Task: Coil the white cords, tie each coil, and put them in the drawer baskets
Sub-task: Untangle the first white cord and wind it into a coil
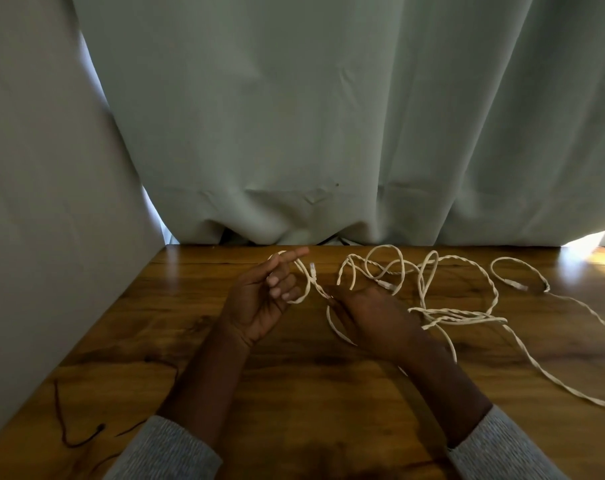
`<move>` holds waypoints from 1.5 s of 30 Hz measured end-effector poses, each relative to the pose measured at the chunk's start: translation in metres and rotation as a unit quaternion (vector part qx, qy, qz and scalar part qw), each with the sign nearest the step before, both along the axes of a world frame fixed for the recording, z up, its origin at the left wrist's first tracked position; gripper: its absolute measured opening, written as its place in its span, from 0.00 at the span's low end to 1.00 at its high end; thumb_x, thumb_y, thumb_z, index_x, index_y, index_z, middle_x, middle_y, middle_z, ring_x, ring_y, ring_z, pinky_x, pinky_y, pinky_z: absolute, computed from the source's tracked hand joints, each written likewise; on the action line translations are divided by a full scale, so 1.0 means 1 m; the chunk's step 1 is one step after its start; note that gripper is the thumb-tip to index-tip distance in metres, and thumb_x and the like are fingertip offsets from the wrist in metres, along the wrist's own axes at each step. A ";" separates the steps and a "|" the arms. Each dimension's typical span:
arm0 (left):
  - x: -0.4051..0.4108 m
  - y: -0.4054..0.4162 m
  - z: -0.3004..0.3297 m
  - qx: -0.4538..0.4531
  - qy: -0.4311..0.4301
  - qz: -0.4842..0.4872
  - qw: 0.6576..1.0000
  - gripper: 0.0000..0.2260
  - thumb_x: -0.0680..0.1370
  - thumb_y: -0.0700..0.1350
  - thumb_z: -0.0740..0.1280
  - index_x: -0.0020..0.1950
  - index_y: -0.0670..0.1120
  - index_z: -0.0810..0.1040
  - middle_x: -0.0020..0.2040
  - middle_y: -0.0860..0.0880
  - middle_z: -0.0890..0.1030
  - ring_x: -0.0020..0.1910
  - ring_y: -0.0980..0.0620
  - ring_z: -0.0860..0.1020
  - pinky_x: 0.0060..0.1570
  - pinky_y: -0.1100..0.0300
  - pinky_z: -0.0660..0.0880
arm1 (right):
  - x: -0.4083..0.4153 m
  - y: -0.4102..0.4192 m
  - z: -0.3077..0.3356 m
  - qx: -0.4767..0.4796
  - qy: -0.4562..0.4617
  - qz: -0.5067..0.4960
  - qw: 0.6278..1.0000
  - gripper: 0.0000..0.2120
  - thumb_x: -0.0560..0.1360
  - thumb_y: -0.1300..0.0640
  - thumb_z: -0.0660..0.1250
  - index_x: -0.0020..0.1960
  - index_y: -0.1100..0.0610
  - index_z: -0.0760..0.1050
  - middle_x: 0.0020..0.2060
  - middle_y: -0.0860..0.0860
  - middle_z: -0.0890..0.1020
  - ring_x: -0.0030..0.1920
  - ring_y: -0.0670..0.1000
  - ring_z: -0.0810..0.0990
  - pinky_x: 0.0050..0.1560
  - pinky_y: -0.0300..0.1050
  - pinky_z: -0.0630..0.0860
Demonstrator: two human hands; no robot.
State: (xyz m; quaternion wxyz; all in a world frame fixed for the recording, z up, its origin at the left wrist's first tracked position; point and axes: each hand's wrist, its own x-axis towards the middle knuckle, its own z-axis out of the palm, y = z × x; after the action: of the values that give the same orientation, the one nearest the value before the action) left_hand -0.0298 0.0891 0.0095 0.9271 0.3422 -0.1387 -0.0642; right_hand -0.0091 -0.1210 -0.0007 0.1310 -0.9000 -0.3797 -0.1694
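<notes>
Looping evenly matters: left hand (263,299) holds a white cord (306,282) loop near the tabletop (294,393) far edge; right hand (370,313) pinches it, should feed slack untwisted.

White cords (467,315) run off the right edge.

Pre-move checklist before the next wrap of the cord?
1. Left hand has the white cord looped over its fingers: ok.
2. Right hand grips cord: cannot tell, fingers hidden.
3. Slack on the table free of tangles: not ok, loops cross at right.
4. Dark string apart from cord: ok.
5. Drawer baskets in view: not ok.
</notes>
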 end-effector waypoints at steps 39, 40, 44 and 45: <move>-0.010 -0.041 -0.008 0.513 -0.044 0.082 0.853 0.23 0.83 0.58 0.56 0.35 0.48 0.76 0.25 0.50 0.70 0.20 0.54 0.65 0.23 0.60 0.62 | -0.004 -0.009 0.012 0.189 -0.027 0.093 0.977 0.07 0.75 0.53 0.73 0.52 0.53 0.82 0.44 0.40 0.80 0.40 0.32 0.75 0.42 0.26 0.71; -0.010 -0.040 -0.008 0.492 -0.029 0.044 0.869 0.26 0.83 0.61 0.53 0.34 0.47 0.77 0.24 0.50 0.68 0.20 0.54 0.63 0.23 0.61 0.59 | -0.002 -0.010 0.011 0.200 -0.023 0.095 0.975 0.07 0.76 0.54 0.72 0.53 0.54 0.81 0.45 0.41 0.81 0.41 0.34 0.76 0.43 0.27 0.72; -0.007 -0.031 -0.012 0.350 -0.007 -0.150 0.925 0.32 0.78 0.69 0.54 0.42 0.40 0.76 0.24 0.51 0.63 0.18 0.57 0.57 0.20 0.60 0.50 | 0.001 -0.011 0.010 0.218 -0.016 0.100 0.971 0.08 0.78 0.53 0.68 0.53 0.56 0.80 0.46 0.46 0.82 0.44 0.41 0.79 0.45 0.33 0.75; -0.007 -0.029 -0.012 0.325 -0.013 -0.172 0.930 0.28 0.77 0.67 0.59 0.41 0.41 0.76 0.24 0.52 0.63 0.18 0.58 0.57 0.20 0.60 0.49 | 0.000 -0.010 0.011 0.228 -0.007 0.110 0.968 0.07 0.79 0.53 0.68 0.54 0.56 0.80 0.46 0.44 0.81 0.45 0.40 0.79 0.46 0.33 0.75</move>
State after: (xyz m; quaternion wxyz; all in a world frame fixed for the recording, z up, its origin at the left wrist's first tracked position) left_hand -0.0371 0.0603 -0.0028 0.7379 0.5965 -0.1789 -0.2600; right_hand -0.0088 -0.1311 0.0100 0.3472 -0.7982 -0.4284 -0.2425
